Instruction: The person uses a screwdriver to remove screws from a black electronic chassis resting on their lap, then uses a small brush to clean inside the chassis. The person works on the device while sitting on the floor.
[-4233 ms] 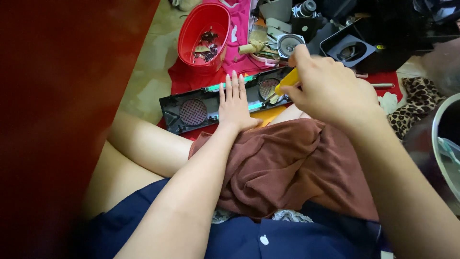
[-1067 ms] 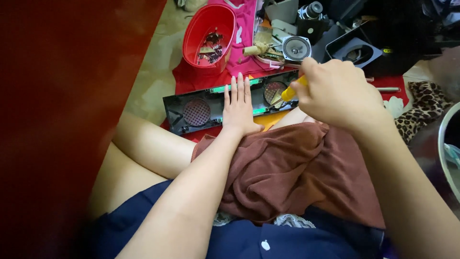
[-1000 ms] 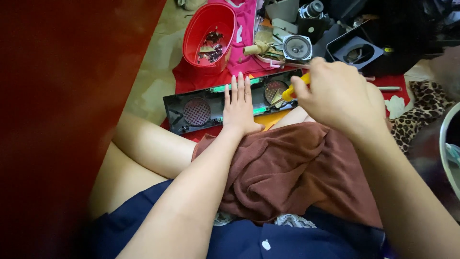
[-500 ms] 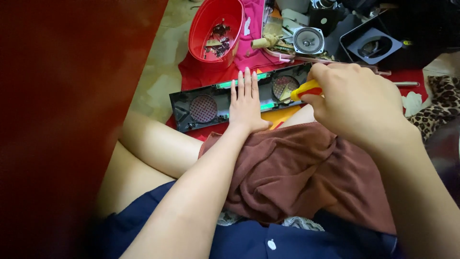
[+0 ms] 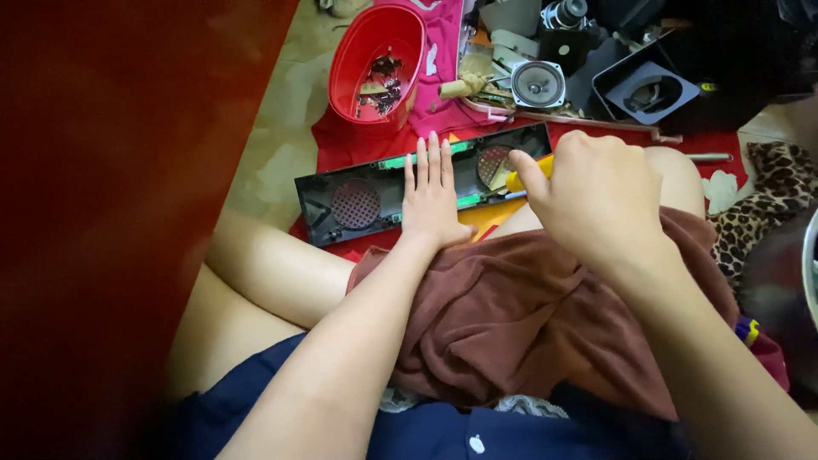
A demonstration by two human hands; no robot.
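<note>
A long black speaker housing (image 5: 341, 200) with two round mesh grilles and a green circuit strip lies on the floor in front of my legs. My left hand (image 5: 434, 196) lies flat on its middle, fingers straight and together, pressing it down. My right hand (image 5: 592, 200) is closed around a yellow-handled screwdriver (image 5: 524, 177), whose tip points down into the housing near the right grille. A brown cloth (image 5: 511, 315) covers my lap under both forearms.
A red oval tub (image 5: 375, 64) with small parts stands beyond the housing on a red mat (image 5: 336, 149). A loose round speaker (image 5: 537, 83), a black box (image 5: 648, 85), pink fabric (image 5: 443, 51) and a leopard-print cloth (image 5: 758, 213) surround it. A dark red surface (image 5: 111, 196) fills the left.
The view has shifted slightly and drawn closer. My right hand with the screwdriver has moved a little down toward the housing; my left hand stays flat on it.
</note>
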